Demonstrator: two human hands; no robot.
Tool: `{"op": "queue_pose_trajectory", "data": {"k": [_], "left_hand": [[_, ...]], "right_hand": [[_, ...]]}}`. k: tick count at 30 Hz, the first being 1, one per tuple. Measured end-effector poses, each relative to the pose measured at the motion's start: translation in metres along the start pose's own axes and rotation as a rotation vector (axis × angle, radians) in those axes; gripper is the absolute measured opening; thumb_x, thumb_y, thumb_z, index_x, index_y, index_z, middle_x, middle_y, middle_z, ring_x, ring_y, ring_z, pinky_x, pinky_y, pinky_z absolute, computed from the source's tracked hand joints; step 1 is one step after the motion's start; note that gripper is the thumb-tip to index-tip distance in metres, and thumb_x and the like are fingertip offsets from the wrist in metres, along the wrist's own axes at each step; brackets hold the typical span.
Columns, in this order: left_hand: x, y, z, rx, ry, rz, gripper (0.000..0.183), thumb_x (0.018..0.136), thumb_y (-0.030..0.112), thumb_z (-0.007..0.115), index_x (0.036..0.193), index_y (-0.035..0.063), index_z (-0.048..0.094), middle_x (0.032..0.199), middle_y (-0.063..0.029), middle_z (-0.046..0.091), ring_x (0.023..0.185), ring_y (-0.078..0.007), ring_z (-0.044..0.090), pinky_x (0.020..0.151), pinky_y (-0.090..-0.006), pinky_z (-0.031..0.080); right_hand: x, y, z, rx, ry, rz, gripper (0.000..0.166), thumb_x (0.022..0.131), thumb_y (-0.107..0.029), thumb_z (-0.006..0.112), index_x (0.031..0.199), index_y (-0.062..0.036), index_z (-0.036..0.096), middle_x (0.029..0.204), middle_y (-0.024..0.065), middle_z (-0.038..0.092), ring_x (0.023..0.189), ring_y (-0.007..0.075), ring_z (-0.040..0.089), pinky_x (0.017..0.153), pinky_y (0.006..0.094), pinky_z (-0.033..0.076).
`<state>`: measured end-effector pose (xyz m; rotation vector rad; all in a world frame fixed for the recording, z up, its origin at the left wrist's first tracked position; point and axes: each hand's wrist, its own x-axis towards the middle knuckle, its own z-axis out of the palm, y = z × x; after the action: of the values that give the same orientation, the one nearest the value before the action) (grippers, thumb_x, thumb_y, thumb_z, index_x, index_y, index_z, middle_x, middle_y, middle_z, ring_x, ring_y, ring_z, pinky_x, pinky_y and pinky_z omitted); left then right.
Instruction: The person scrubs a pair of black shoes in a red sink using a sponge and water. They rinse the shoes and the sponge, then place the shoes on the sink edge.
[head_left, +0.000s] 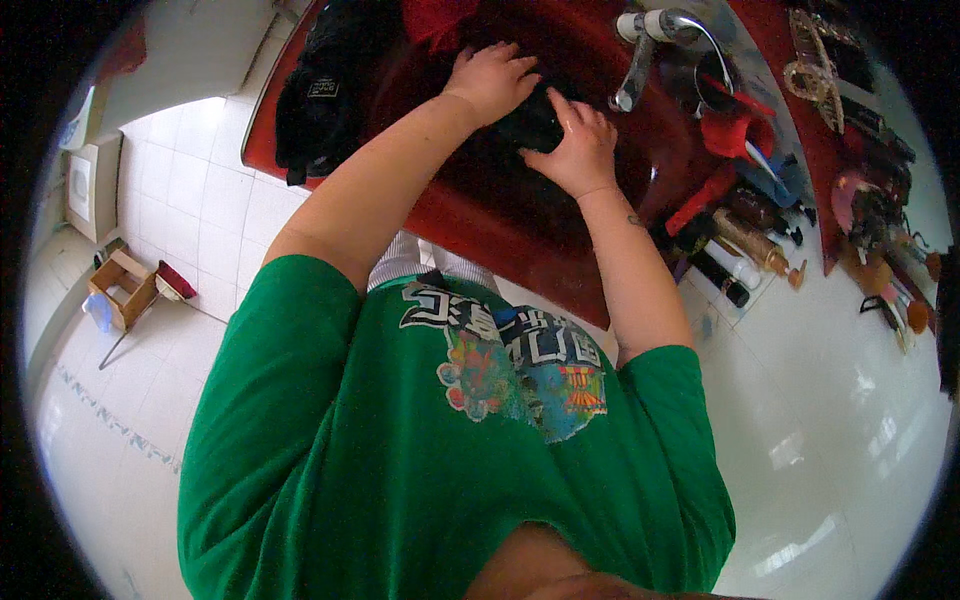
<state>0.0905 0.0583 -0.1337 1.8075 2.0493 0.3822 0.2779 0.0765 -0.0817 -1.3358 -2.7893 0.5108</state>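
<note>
Both hands are over a dark red washbasin. My left hand lies palm down with its fingers spread, at the upper part of a black cloth in the basin. My right hand is at the cloth's right side, thumb and fingers apart around its edge. Whether either hand pinches the fabric cannot be told. A black garment or bag with a small light label rests on the left part of the counter. Red cloth lies at the basin's far side.
A chrome faucet stands at the basin's right. Beyond it are a red plastic cup, bottles and tubes. Brushes and hair clips line a shelf at far right. A wooden box sits on the tiled floor, left.
</note>
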Motion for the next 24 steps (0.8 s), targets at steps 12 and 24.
{"op": "queue_pose_trajectory", "data": {"k": [12,24], "left_hand": [[-0.024,0.009,0.003,0.088,0.001,0.035,0.058,0.097,0.050,0.049,0.147,0.0216,0.043,0.156,-0.0114,0.033,0.146,-0.0293,0.028,0.115,-0.0587,0.023],[-0.031,-0.005,0.057,0.138,0.083,0.046,0.059,0.095,0.043,0.054,0.147,0.0176,0.042,0.159,-0.0107,0.028,0.147,-0.0291,0.025,0.114,-0.0638,0.019]], "right_hand": [[-0.011,0.008,0.008,0.023,0.021,-0.071,0.089,0.062,-0.043,0.085,0.142,-0.0241,0.050,0.125,0.0137,0.055,0.120,0.0348,0.048,0.107,0.0511,0.034],[0.002,0.030,0.061,0.023,-0.066,-0.037,0.086,0.060,-0.039,0.087,0.138,-0.0243,0.053,0.126,0.0140,0.054,0.122,0.0354,0.047,0.106,0.0542,0.033]]}}
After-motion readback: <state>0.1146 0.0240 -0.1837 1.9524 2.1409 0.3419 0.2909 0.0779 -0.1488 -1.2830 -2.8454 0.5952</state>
